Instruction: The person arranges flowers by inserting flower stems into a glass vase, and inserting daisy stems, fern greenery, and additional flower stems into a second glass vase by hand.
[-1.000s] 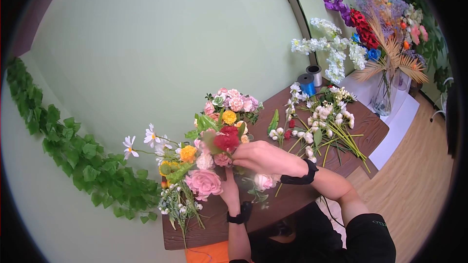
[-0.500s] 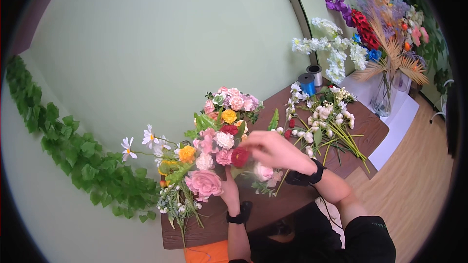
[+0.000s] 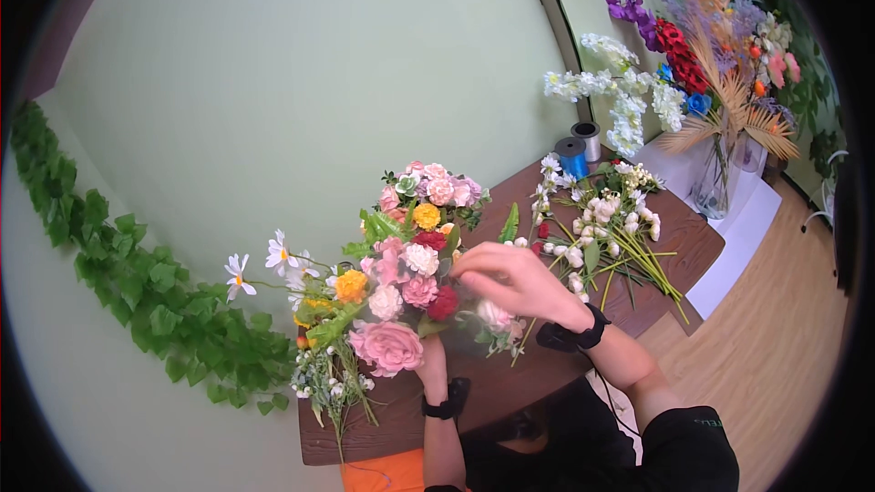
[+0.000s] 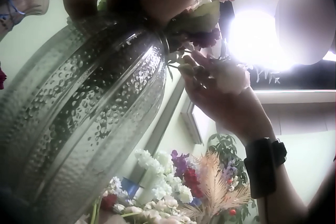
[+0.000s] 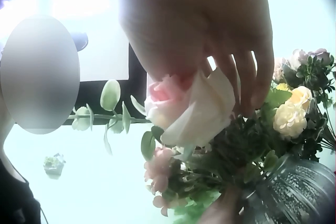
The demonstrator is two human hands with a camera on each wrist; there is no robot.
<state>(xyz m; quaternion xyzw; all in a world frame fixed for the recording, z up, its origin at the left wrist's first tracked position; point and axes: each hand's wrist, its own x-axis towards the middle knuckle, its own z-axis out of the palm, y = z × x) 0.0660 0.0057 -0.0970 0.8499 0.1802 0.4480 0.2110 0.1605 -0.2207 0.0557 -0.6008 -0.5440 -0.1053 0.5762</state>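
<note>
My left hand (image 3: 432, 366) grips the neck of a textured clear glass vase (image 4: 100, 87), which the left wrist view shows tilted. Bunched above the neck are artificial flowers: a large pink rose (image 3: 386, 347), a red carnation (image 3: 443, 303), a white carnation (image 3: 421, 260) and a yellow pompom flower (image 3: 351, 286). My right hand (image 3: 519, 282) is at the bunch's right side, fingers slightly bent and apart, tips beside the red carnation. Under that hand, a pale pink rose (image 5: 194, 111) leans out to the side, with eucalyptus-like leaves (image 5: 110, 95) near it.
White flower stems (image 3: 606, 219) lie on the wooden table (image 3: 547, 374) to the right, with a blue ribbon spool (image 3: 572, 158) behind. At the back stands another glass vase (image 3: 715, 182) of mixed flowers. Small white flowers (image 3: 333, 383) lie at the table's left end.
The red carnation that the right hand held up front sits lower at the bunch's right side. The right hand has drawn back to the right and its fingers have loosened from it.
</note>
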